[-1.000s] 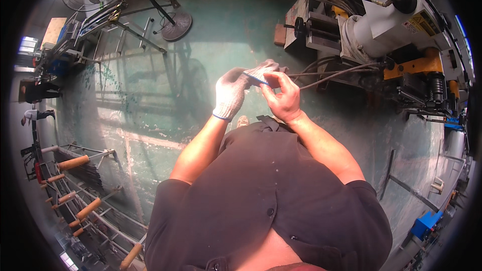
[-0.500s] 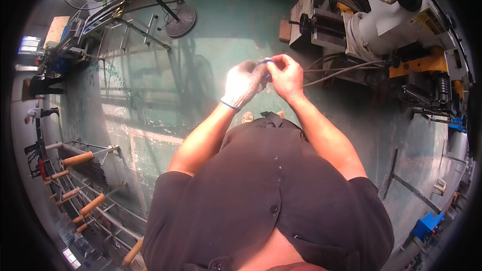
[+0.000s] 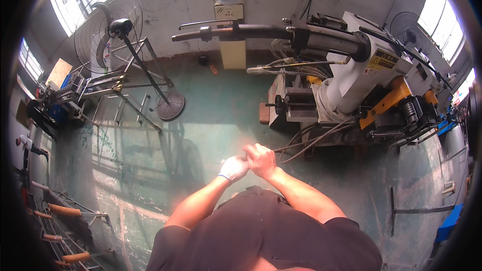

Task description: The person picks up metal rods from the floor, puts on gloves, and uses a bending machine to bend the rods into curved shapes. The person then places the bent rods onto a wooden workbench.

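My left hand (image 3: 235,168) wears a white knitted work glove with a blue hem at the wrist. Its fingers are curled in and mostly covered by my right hand (image 3: 261,160), which is bare. The two hands meet in front of my body, with the right fingers bent and pressed close against the gloved ones. Whatever lies between them is hidden, and bright glare washes over the spot.
A large grey machine (image 3: 346,88) with a long horizontal arm stands at the right, cables hanging below it. A pedestal fan (image 3: 170,105) and a metal frame stand at the far left. Wooden-handled racks (image 3: 65,211) line the near left. A cream cabinet (image 3: 232,52) stands by the back wall.
The view has tilted up, bringing in the back wall and windows. Both hands now appear lower in the picture. The blue-edged bit of cloth earlier pinched in my right fingers is no longer visible.
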{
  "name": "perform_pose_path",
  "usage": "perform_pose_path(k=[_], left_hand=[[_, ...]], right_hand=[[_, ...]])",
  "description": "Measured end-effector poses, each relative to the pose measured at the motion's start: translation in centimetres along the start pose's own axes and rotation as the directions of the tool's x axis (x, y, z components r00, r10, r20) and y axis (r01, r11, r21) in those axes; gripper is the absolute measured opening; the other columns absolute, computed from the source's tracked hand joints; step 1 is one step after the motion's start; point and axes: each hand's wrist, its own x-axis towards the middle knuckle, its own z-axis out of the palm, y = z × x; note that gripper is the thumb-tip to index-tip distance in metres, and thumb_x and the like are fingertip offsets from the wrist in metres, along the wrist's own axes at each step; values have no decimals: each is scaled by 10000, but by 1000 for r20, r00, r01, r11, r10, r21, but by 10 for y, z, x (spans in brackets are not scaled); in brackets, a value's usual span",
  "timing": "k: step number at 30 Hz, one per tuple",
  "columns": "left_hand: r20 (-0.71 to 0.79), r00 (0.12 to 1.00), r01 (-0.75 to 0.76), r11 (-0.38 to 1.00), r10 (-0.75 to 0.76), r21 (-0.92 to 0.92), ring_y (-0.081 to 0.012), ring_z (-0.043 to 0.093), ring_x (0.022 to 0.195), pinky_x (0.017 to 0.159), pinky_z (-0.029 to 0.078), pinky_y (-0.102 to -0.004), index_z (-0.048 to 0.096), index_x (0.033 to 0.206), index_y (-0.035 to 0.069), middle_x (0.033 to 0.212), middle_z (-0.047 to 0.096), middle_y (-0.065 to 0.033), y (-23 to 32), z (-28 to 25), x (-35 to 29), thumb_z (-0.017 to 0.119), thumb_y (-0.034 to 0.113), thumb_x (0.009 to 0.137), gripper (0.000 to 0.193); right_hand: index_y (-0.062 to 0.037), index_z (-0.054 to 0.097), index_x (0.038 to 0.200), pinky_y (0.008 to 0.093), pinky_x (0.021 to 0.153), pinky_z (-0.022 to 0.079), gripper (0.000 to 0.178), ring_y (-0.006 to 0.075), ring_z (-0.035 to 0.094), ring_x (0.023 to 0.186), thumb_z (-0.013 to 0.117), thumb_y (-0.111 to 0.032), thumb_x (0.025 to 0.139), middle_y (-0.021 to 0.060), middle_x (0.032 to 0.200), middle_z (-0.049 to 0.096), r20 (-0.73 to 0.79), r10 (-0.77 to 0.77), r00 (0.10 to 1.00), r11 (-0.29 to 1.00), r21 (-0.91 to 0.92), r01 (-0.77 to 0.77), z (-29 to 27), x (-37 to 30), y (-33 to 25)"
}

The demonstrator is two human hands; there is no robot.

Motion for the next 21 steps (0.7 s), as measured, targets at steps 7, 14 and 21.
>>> perform_pose_path(k=[7,14,21], left_hand=[[153,986,88,989,-69,-121,-239,742,724,692,590,-355,775,917,45,835,765,-111,13,-34,-3,700,290,912,257],[72,914,394,836,-399,-381,-343,739,870,824,566,-410,811,1023,41,928,774,-203,43,-65,-4,675,517,939,503],[-22,953,293,939,-302,-183,-441,735,962,884,560,-526,784,922,23,934,753,-258,62,-29,-5,553,358,950,408]], right_hand=[[-202,681,1022,425,578,563,125,282,698,743,685,-178,900,61,831,653,202,-260,944,951,-118,287,-11,-17,26],[-171,685,1118,455,694,604,180,333,742,861,603,-188,959,132,918,724,585,-32,811,934,-272,233,-7,-30,58],[-46,786,964,387,508,554,168,206,675,569,622,-60,932,66,730,710,622,700,352,452,-4,-892,-27,21,42]])
